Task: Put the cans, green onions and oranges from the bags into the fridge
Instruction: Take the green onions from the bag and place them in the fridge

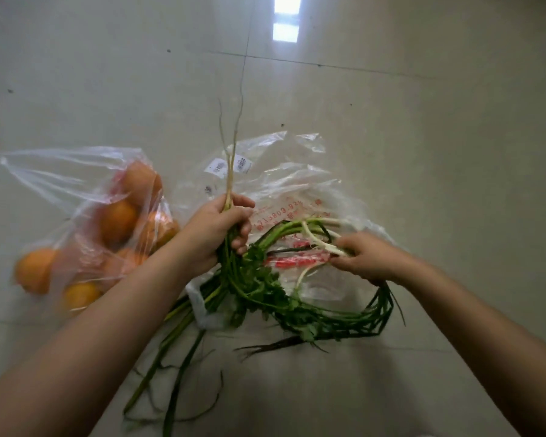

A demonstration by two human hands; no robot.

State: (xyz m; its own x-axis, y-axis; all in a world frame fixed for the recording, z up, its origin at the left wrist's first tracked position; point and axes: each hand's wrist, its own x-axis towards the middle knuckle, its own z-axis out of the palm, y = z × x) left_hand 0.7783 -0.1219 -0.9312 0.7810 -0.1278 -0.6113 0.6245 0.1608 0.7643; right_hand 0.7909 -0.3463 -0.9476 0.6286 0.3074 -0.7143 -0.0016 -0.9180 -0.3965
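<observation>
My left hand [216, 230] is closed in a fist around a bunch of green onions [234, 272], whose pale thin tips rise above the knuckles while the dark leaves trail down toward me across the floor [423, 121]. My right hand [368, 258] has its fingers pinched on the white ends of more stalks, which curve round in a loop back to the left fist (some leafy sprigs are tangled in among them, and I cannot tell what they are). Under both hands lies a flattened clear bag with red print [297, 197]; it looks nearly emptied, though the crumpled plastic makes that hard to read. Just left of my left forearm sits a second clear bag [76, 190], mouth open toward the upper left, holding the oranges [117, 220]; I count about six, several blurred behind the film. The tiled floor is open above and to the right. Both forearms are cut off at the bottom edge. I see no cans or fridge.
</observation>
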